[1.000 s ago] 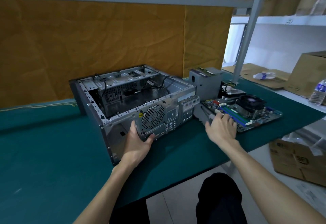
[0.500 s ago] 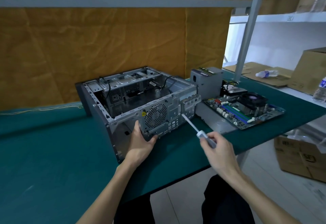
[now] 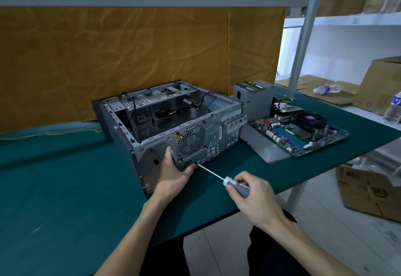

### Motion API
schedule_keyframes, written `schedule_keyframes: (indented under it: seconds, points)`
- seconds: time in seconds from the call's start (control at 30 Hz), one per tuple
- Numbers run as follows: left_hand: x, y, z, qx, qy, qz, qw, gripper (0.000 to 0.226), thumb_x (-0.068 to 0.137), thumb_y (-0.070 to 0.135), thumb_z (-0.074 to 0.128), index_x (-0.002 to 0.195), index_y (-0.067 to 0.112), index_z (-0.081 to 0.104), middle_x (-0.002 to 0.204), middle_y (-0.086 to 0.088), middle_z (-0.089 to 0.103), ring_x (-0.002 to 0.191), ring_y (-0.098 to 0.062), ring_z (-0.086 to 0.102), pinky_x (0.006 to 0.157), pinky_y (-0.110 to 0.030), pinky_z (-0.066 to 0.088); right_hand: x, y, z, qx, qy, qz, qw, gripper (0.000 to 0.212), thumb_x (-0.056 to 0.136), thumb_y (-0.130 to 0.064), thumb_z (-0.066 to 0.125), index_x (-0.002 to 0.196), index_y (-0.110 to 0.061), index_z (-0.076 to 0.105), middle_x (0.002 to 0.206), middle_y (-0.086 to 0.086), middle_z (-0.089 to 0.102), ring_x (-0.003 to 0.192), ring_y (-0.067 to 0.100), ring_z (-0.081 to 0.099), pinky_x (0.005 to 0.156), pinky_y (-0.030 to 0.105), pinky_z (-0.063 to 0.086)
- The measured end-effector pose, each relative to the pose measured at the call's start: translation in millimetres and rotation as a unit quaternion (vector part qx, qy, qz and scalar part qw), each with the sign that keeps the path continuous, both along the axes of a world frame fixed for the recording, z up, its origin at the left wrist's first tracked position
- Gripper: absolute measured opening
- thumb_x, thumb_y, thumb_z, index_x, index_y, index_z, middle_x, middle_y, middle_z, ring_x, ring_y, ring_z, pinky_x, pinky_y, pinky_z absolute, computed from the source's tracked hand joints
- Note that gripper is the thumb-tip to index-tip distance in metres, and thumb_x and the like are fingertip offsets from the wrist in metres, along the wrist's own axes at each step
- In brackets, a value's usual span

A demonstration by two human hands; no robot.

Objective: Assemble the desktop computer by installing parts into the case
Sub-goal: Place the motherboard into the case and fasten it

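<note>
Screwdriver (image 3: 219, 177) tip hidden against case (image 3: 195, 136).

The single head-worn wide-angle view looks forward and down from the seated person's eye level, close over the near edge of the table (image 3: 65, 189) (straight shelf rails bow at the margins), with the case (image 3: 173, 121) just left of centre.
</note>
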State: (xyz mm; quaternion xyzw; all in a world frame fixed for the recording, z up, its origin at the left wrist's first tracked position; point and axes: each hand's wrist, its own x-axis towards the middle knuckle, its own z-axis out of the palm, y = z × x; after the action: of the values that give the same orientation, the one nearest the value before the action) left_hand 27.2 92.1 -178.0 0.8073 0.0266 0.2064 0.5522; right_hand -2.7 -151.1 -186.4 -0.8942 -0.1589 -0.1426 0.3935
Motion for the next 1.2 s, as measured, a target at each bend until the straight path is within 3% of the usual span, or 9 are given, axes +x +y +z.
schedule_keyframes:
  seconds: [0.3,0.43,0.63,0.73,0.87,0.97,1.07,1.13,1.2]
  points:
    - [2.3,0.9,-2.8,-0.002,-0.001,0.004,1.0,0.059,0.083,0.011,0.083,0.126,0.031,0.048,0.115,0.031,0.058,0.1,0.031,0.05,0.082,0.01,0.032,1.4,4.9,-0.5,-0.015,-0.014,-0.01,1.0,0.022,0.088,-0.045,0.071,0.079,-0.034,0.055,0.067,-0.015,0.06,0.069,0.005,0.06,0.055,0.019,0.04]
    - [3.1,2.2,-4.6,0.0,-0.003,0.004,1.0,0.059,0.083,0.012,0.083,0.127,0.032,0.049,0.117,0.031,0.058,0.103,0.03,0.049,0.084,0.009,0.032,-3.5,8.3,2.2,-0.015,-0.024,-0.014,1.0,0.021,0.088,-0.041,0.073,0.082,-0.033,0.055,0.075,-0.017,0.059,0.07,0.006,0.058,0.059,0.025,0.045]
    - [5.3,4.4,-8.6,-0.002,-0.001,0.004,1.0,0.056,0.084,0.015,0.082,0.129,0.029,0.05,0.12,0.028,0.06,0.109,0.024,0.05,0.088,0.005,0.034,-21.2,22.8,3.7,-0.093,-0.068,-0.033,0.993,0.023,0.093,-0.044,0.068,0.091,-0.03,0.049,0.086,-0.013,0.051,0.067,0.013,0.056,0.058,0.027,0.044]
    - [6.6,5.2,-11.7,-0.01,-0.001,0.003,1.0,0.055,0.085,0.016,0.081,0.127,0.031,0.049,0.118,0.03,0.062,0.108,0.019,0.054,0.092,0.002,0.033,-19.4,27.2,5.2,-0.033,0.035,-0.019,0.999,0.028,0.095,-0.045,0.065,0.08,-0.027,0.051,0.069,-0.011,0.056,0.058,0.01,0.052,0.053,0.025,0.04]
    - [5.6,6.1,-10.9,-0.009,0.006,0.005,1.0,0.06,0.086,0.022,0.08,0.136,0.021,0.046,0.133,0.01,0.061,0.123,-0.003,0.054,0.112,-0.029,0.037,-9.2,29.0,19.5,0.109,0.255,0.017,0.961,0.042,0.102,-0.043,0.053,0.078,-0.011,0.066,0.063,0.002,0.07,0.043,0.011,0.049,0.045,0.022,0.039]
    - [4.8,6.0,-10.1,-0.005,0.007,0.001,1.0,0.064,0.087,0.025,0.079,0.141,0.019,0.043,0.14,0.003,0.058,0.13,-0.012,0.053,0.116,-0.037,0.037,-5.6,28.9,24.6,0.148,0.283,0.006,0.948,0.041,0.093,-0.049,0.063,0.088,-0.008,0.067,0.063,0.002,0.069,0.04,0.014,0.048,0.04,0.018,0.035]
    - [3.3,5.0,-7.7,-0.002,0.003,0.001,1.0,0.054,0.088,0.023,0.078,0.132,0.025,0.047,0.129,0.015,0.062,0.118,0.01,0.055,0.112,-0.033,0.04,-3.1,27.7,25.4,0.122,0.258,-0.035,0.958,0.043,0.07,-0.043,0.084,0.093,-0.016,0.058,0.068,0.0,0.064,0.045,0.013,0.051,0.045,0.023,0.038]
    - [1.6,5.2,-7.8,0.002,0.001,0.001,1.0,0.048,0.088,0.021,0.078,0.125,0.028,0.048,0.121,0.021,0.062,0.108,0.02,0.053,0.104,-0.026,0.04,-5.4,30.0,25.3,0.122,0.269,-0.035,0.955,0.038,0.073,-0.032,0.084,0.094,-0.015,0.058,0.068,0.001,0.067,0.045,0.013,0.059,0.043,0.024,0.041]
    - [1.1,5.7,-7.7,0.005,0.003,-0.003,1.0,0.046,0.088,0.02,0.077,0.123,0.03,0.048,0.119,0.022,0.062,0.105,0.021,0.053,0.098,-0.018,0.039,-9.5,33.6,25.3,0.138,0.285,-0.011,0.949,0.03,0.083,-0.033,0.079,0.092,-0.008,0.063,0.069,0.001,0.07,0.051,0.015,0.068,0.041,0.024,0.044]
